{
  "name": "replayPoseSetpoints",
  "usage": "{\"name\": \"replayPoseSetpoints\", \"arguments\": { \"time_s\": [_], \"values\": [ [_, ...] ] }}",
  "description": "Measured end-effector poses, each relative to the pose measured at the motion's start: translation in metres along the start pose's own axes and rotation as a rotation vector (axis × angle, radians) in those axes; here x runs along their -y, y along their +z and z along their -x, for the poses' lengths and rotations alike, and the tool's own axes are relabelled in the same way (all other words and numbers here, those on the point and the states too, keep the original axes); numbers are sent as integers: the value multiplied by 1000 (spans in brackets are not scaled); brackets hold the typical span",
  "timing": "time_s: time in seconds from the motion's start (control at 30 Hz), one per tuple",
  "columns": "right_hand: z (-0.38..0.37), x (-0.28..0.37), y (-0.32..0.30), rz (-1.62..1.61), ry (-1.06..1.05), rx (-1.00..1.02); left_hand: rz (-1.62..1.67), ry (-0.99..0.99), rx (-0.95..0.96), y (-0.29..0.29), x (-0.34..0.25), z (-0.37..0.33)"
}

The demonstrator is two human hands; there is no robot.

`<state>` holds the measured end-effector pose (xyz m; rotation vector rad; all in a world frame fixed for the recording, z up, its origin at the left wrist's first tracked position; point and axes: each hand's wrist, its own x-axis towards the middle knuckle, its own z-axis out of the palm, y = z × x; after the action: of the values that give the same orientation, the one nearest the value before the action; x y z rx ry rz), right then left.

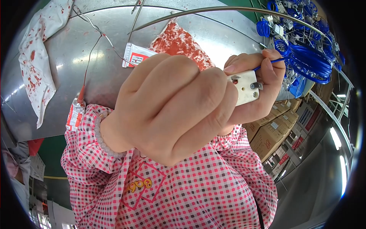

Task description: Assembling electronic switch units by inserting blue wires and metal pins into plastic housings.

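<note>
White block (244, 89) with a small metal tab (258, 86) at its right side is held up in front of the person's chest, above the near edge of the metal worktable (68, 66). The right hand (268, 93) grasps it, fingers bent around its far and right sides, with blue wire (275, 60) passing between them to a blue coil (310, 63). The left hand (171, 110), fingers curled, covers the block's left part; its fingertips are hidden, so I cannot tell what they grip. Beyond lie a white-and-red tube (137, 55) and a red-smeared cloth (181, 42). Another tube (75, 114) sits by the left sleeve (82, 131), near a red-stained white cloth (36, 72). More blue coils (301, 26) crowd the upper right, cardboard boxes (268, 141) below them.
</note>
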<state>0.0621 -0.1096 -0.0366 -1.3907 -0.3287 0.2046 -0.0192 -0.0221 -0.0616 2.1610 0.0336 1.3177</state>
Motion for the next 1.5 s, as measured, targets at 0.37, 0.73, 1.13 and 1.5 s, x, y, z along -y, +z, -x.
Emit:
{"name": "replayPoseSetpoints", "arguments": {
  "time_s": [0.37, 0.73, 1.13, 1.5],
  "values": [
    [1, 1, -1, -24, 2, -1, -48, 10, 79, -16, -1, 2],
    [-10, -10, -11, -103, -52, -130, -64, -173, 244, -20, 22, 2],
    [-24, -46, -32, -205, 558, 15, -120, -325, 543, 5, 50, -12],
    [-33, -14, -32, -184, 397, -95, -2, -253, 260, -39, 23, -41]
  ]
}}
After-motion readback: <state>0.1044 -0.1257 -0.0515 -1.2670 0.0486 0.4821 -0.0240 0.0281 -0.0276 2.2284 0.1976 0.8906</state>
